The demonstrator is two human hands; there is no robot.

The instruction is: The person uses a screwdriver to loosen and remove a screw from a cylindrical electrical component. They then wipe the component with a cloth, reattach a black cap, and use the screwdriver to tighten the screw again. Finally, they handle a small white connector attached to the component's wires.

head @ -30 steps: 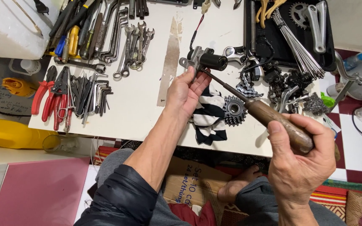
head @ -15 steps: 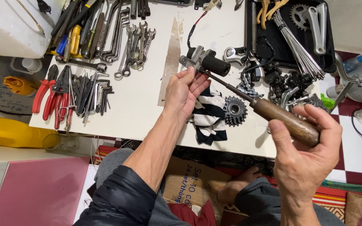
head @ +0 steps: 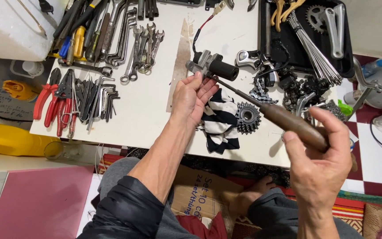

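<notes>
Wooden-handled screwdriver [head: 288, 120] is gripped in the right hand [head: 321, 166], its tip at the metal shifter with black grip [head: 211, 67] grasped by the left hand [head: 193, 98].

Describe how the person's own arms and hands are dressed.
Both hands are bare: no gloves, rings or watch show. The left hand leads to a bare forearm with a dark, shiny padded sleeve pushed up near the elbow. The right hand shows no sleeve in view.

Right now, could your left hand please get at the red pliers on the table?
Probably not at once: the left hand holds the grip assembly. Otherwise bare tabletop leaves the way to the red pliers free.
</notes>
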